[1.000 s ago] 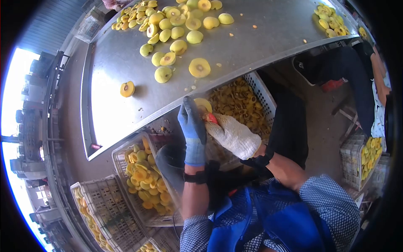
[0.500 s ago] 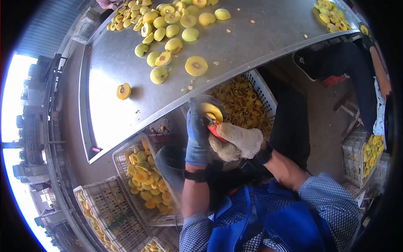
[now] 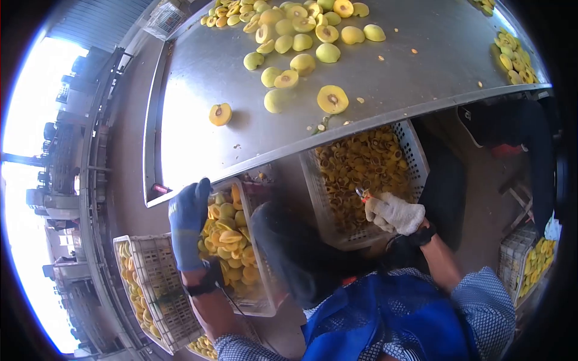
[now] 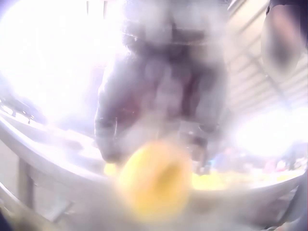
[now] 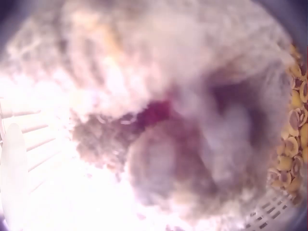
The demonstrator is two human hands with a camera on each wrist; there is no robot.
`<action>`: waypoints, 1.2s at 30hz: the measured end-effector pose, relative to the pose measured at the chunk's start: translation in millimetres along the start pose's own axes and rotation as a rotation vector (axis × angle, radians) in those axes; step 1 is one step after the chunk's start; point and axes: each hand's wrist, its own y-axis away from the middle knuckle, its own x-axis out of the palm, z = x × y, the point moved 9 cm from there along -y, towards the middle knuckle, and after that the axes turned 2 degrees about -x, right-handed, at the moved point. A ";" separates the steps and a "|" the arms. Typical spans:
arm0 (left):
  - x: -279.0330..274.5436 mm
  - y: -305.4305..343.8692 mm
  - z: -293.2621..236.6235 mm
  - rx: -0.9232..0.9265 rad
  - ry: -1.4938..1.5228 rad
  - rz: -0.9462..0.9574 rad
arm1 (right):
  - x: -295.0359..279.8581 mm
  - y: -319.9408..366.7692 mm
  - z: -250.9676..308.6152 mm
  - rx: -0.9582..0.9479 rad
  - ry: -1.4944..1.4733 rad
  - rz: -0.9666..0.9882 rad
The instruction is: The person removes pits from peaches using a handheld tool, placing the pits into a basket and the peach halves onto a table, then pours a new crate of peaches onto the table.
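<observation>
My left hand [image 3: 188, 219], in a blue and grey glove, is at the left edge of a crate [image 3: 250, 225] of yellow peach halves [image 3: 232, 253]. In the left wrist view its fingers look fairly straight. A blurred peach half [image 4: 156, 183] shows just below the fingertips there, not enclosed by them. My right hand [image 3: 394, 213], in a whitish knit glove, grips a red-handled coring tool [image 3: 363, 194] with a metal tip. It is over a crate [image 3: 337, 243] of hollowed peach pieces [image 3: 355, 168]. The right wrist view is mostly blurred glove, with red [image 5: 159, 111] between the fingers.
Ahead stands a metal table [image 3: 253, 138] with a raised edge, bearing many peach halves [image 3: 304, 63] and a lone half [image 3: 220, 114]. Another white crate [image 3: 174, 283] is at the left. At the right are another person's dark-clad leg [image 3: 512, 123] and a crate [image 3: 512, 265].
Both hands were together around a peach half near the table edge. They have since parted: the left moved left to the crate, the right moved right with the tool. The view has shifted too.
</observation>
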 end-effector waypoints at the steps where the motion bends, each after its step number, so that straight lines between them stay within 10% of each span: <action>1: -7.9 -24.8 7.0 -0.061 -0.080 -0.050 | 1.0 -9.5 -2.7 -0.043 0.016 -0.032; 5: 45.8 -173.0 38.6 -0.114 0.050 -0.100 | 5.7 -21.3 2.5 -0.040 0.126 -0.062; 11: 107.9 -215.1 36.5 -0.115 0.474 0.037 | -2.5 -19.9 -2.4 -0.003 0.096 -0.156; 22: 77.9 52.3 -153.5 0.516 0.622 -0.232 | 61.8 -26.4 115.8 -0.478 -0.163 -0.216; 26: 139.7 68.5 -141.9 0.069 1.437 0.104 | 79.7 -18.2 82.2 -0.458 -0.423 -0.075; 36: 185.6 75.9 -91.4 -0.044 1.575 -0.036 | 64.1 19.7 118.6 -0.748 0.589 -0.594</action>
